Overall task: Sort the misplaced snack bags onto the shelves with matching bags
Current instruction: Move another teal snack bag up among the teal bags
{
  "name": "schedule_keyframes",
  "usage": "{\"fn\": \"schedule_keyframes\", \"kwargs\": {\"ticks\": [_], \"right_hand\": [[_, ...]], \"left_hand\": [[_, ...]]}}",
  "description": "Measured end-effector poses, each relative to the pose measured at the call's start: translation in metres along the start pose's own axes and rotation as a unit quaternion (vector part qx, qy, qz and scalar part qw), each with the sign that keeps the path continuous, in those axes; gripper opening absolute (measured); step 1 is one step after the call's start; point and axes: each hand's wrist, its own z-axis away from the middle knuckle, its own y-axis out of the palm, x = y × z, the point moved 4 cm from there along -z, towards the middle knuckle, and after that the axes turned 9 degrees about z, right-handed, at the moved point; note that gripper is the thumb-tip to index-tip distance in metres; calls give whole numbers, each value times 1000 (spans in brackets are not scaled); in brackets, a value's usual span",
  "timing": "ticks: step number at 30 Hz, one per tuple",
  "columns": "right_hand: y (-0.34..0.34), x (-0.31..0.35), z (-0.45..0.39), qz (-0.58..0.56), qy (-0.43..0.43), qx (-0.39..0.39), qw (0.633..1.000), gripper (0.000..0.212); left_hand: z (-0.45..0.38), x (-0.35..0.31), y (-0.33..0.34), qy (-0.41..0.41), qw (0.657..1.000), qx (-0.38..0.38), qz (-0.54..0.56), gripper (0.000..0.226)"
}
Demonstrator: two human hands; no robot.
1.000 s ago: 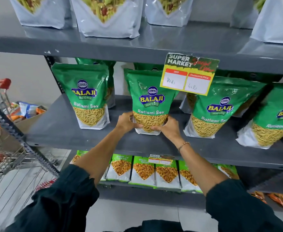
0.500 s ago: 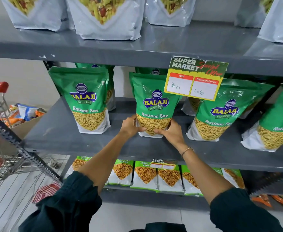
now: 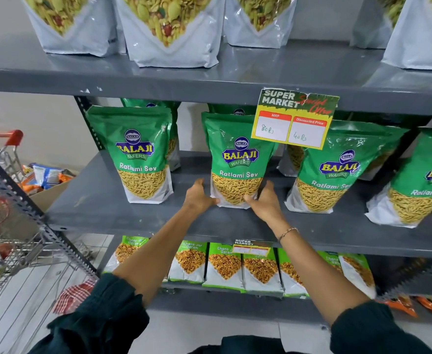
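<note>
1. nearest the camera are two dark sleeves (image 3: 102, 318), pushed up so the bare forearms can reach in over the front edge of the middle shelf (image 3: 102, 200).
2. the left hand (image 3: 199, 198) and the right hand (image 3: 266, 200) bracket the bottom corners of one green snack bag (image 3: 235, 164). the thumbs press on its front lower edge and the fingers run along its sides, spread fairly wide. from this angle i cannot tell whether they grip the bag or only steady it, but it looks like a squaring-up hold, meant to seat the base flat so the bag stands by itself.
3. the bag stands upright on the middle shelf, about midway along it, its base on the grey surface. it is glossy green on top with a blue and yellow logo, the words "ratlami sev", and a picture of thin yellow strands over a white bottom.
4. it sits among matching bags: one on the left (image 3: 138, 154), two on the right (image 3: 337, 169), more behind. so this seems the correct shelf for it.
5. a yellow price tag (image 3: 294, 118) hangs from the shelf above and covers the bag's upper right corner.
6. farther off, the lower shelf holds smaller green bags (image 3: 225, 267), and the top shelf holds white bags (image 3: 169, 31).
7. off to the left stands a wire trolley (image 3: 13, 254).
</note>
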Motion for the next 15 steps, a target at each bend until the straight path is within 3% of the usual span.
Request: {"fn": "schedule_keyframes", "kwargs": {"ticks": [2,5,9,12,15], "right_hand": [[-7,4,12,57,11,-62,996,46],[-18,26,39,89,-29,-65,993,18],[-47,86,89,86,-124,-63,987,15],[-80,142,128,145,-221,-122,957,10],[-124,198,157,100,-304,-194,927,7]], "left_hand": [[13,-3,-13,15,1000,-8,5,51],[42,-27,-34,88,996,-4,-7,16],[92,-75,-71,187,982,6,28,9],[133,-118,-106,253,965,4,70,18],[167,-166,-142,324,941,-37,87,13]]}}
